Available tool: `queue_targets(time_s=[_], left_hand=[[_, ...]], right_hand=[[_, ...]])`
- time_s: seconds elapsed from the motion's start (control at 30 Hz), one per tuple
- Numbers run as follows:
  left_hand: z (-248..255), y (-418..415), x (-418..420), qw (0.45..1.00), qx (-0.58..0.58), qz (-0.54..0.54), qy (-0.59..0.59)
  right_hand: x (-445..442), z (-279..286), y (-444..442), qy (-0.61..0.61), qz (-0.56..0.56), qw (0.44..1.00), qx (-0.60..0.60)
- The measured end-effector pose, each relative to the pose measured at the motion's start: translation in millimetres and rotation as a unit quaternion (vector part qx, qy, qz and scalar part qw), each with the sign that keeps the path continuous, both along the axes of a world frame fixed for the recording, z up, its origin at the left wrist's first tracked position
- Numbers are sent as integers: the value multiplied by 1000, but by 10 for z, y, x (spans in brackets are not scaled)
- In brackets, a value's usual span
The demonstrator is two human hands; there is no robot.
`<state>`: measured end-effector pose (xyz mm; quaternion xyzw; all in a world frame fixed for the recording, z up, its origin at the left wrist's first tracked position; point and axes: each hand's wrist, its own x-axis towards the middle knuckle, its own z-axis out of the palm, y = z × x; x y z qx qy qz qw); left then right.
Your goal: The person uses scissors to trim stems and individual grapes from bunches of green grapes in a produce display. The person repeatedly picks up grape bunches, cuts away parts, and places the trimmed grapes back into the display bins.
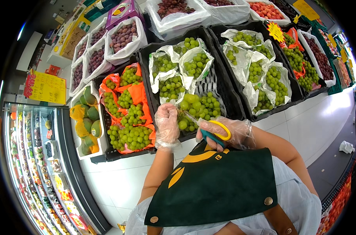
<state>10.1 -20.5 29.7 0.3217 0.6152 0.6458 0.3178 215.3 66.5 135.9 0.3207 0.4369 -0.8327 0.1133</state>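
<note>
A bunch of green grapes hangs by its stem from my left hand, which is closed in a clear plastic glove. My right hand, also gloved, holds scissors with one yellow and one teal handle loop. The scissor blades point up and left at the grapes near the stem. Under and beside this bunch, more loose green grapes lie in a black plastic crate. Behind them in the same crate are several grape bunches in white paper wraps.
Left stand a crate of grapes in orange wrap and a white box of mangoes. Another black crate with wrapped green grapes is at the right. Boxes of plums and red grapes stand behind. A refrigerated display is lower left.
</note>
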Motion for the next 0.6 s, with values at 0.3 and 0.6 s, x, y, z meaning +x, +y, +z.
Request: queue_targets(time_s=[0.3,0.6], left_hand=[[500,-88,-27,919,-23,-61,389],[541,-98,-45,840,42,-119,528]], right_hand=[[0,65,87,-22,32,999,4],[7,-5,120,-24,106,991,83]])
